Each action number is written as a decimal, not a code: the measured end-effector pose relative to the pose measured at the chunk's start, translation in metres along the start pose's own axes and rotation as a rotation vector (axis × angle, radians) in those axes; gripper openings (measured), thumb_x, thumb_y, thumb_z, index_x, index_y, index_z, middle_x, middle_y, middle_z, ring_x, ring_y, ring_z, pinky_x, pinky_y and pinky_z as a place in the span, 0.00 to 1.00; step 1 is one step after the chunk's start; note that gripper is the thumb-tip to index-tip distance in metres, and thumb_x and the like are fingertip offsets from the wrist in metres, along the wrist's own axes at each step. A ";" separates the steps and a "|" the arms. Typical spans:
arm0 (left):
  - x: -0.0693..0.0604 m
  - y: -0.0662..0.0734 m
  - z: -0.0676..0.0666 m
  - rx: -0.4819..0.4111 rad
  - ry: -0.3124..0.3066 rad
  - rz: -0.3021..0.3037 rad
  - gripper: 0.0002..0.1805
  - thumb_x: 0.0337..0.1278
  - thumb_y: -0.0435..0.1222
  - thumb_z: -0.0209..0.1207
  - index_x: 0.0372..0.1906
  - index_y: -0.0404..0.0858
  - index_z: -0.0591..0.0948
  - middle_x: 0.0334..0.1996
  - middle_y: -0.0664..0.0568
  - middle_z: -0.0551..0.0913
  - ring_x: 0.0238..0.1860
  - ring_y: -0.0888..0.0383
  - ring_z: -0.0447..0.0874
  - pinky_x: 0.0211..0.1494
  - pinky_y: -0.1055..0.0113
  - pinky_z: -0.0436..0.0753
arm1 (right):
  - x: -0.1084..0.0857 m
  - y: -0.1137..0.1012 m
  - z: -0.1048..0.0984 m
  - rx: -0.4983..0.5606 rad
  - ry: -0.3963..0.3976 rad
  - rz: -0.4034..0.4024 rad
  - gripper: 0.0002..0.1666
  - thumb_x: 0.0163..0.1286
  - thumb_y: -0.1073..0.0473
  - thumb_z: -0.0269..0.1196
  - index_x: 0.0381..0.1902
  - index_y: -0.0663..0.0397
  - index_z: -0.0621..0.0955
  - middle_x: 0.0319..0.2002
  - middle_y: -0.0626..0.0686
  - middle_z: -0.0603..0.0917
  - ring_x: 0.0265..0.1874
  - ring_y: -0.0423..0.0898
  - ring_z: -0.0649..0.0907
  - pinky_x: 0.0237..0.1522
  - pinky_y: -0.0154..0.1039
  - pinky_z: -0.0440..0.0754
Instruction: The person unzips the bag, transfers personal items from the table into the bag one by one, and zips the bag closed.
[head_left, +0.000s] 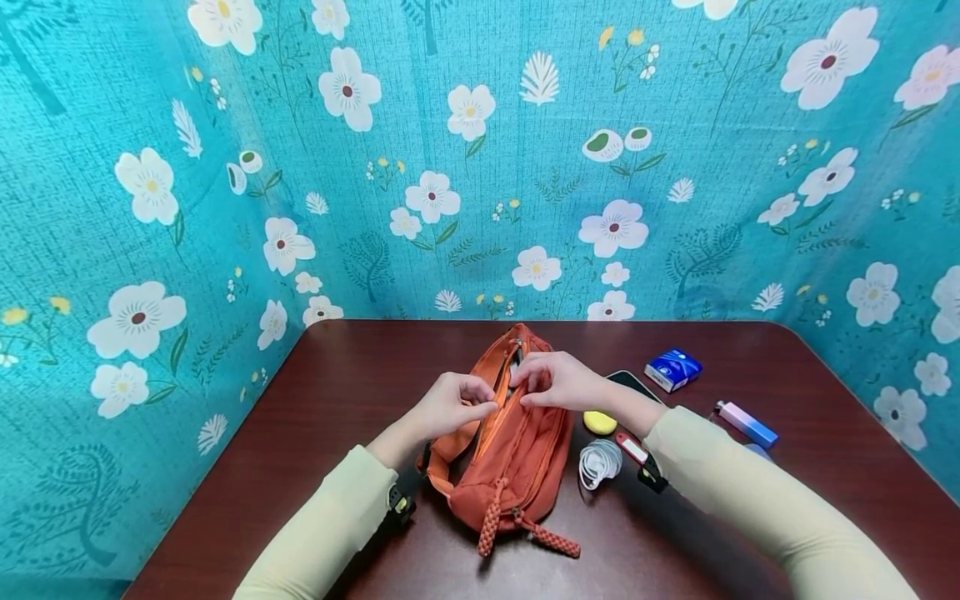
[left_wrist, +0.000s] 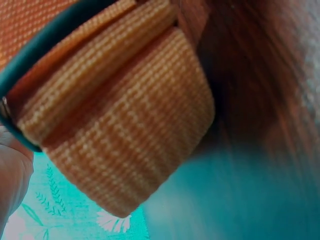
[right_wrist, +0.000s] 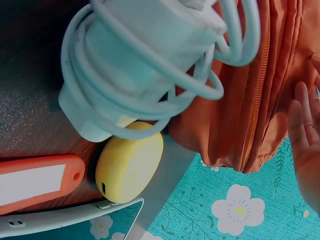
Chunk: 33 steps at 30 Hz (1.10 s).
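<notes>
A rust-orange sling bag (head_left: 517,467) with braided zipper pulls (head_left: 491,521) lies on the table, its long top zipper open. My left hand (head_left: 456,406) pinches the left edge of the opening between thumb and fingers. Across from it, my right hand (head_left: 555,382) grips the right edge, fingertips at the gap. Something pale shows inside the opening, too small to make out. In the left wrist view the bag's woven strap (left_wrist: 135,120) fills most of the picture. A white charger with its cable wound round it (right_wrist: 145,65) sits close to the bag's right side.
Right of the bag lie a yellow rounded case (head_left: 599,422), a red key tag (head_left: 632,447) and a phone (head_left: 633,383) partly behind my right forearm. Farther right are a blue box (head_left: 673,370) and a pink-to-blue stick (head_left: 747,423). Floral cloth (head_left: 480,208) hangs behind the table (head_left: 337,417).
</notes>
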<state>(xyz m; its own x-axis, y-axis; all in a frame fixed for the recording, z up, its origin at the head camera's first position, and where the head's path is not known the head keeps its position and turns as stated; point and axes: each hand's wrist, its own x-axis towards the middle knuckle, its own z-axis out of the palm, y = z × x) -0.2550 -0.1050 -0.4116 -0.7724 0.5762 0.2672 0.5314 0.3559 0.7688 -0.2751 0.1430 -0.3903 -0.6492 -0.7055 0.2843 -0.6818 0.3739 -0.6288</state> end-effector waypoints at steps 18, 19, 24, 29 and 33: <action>0.002 -0.002 0.003 -0.036 -0.045 -0.032 0.07 0.61 0.35 0.63 0.28 0.39 0.80 0.21 0.56 0.79 0.23 0.48 0.81 0.26 0.68 0.77 | -0.006 -0.040 -0.003 0.143 -0.001 0.006 0.05 0.58 0.76 0.67 0.31 0.65 0.84 0.37 0.60 0.79 0.41 0.54 0.80 0.47 0.53 0.80; 0.002 -0.002 0.003 -0.034 -0.048 -0.034 0.07 0.61 0.36 0.63 0.28 0.39 0.80 0.21 0.56 0.80 0.23 0.46 0.81 0.25 0.67 0.78 | -0.006 -0.041 -0.003 0.143 -0.001 0.002 0.05 0.58 0.76 0.67 0.31 0.65 0.84 0.37 0.60 0.79 0.41 0.54 0.80 0.46 0.53 0.80; 0.004 -0.004 0.004 -0.009 -0.060 -0.065 0.06 0.61 0.36 0.63 0.29 0.40 0.81 0.21 0.56 0.80 0.24 0.45 0.82 0.25 0.67 0.78 | -0.006 -0.044 -0.004 0.142 0.004 0.001 0.05 0.57 0.76 0.67 0.31 0.64 0.85 0.37 0.59 0.79 0.40 0.53 0.80 0.46 0.53 0.80; 0.005 -0.006 0.004 0.060 -0.056 -0.092 0.05 0.59 0.34 0.61 0.28 0.41 0.82 0.20 0.57 0.80 0.22 0.55 0.80 0.26 0.69 0.76 | -0.008 -0.042 -0.004 0.135 0.001 0.004 0.01 0.59 0.73 0.68 0.30 0.68 0.84 0.37 0.60 0.80 0.41 0.52 0.80 0.47 0.51 0.81; 0.003 -0.008 0.003 0.119 -0.042 -0.088 0.07 0.60 0.34 0.61 0.26 0.42 0.81 0.18 0.58 0.79 0.19 0.59 0.78 0.25 0.69 0.75 | -0.009 -0.031 -0.001 0.123 0.001 0.010 0.02 0.59 0.73 0.67 0.30 0.68 0.83 0.38 0.60 0.79 0.41 0.53 0.80 0.47 0.51 0.80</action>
<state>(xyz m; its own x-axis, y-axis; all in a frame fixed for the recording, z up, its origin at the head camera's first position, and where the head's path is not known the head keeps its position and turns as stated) -0.2608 -0.1039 -0.4186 -0.8038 0.5686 0.1751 0.5019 0.4899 0.7128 -0.2487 0.1382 -0.3722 -0.6562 -0.7013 0.2787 -0.6289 0.3040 -0.7156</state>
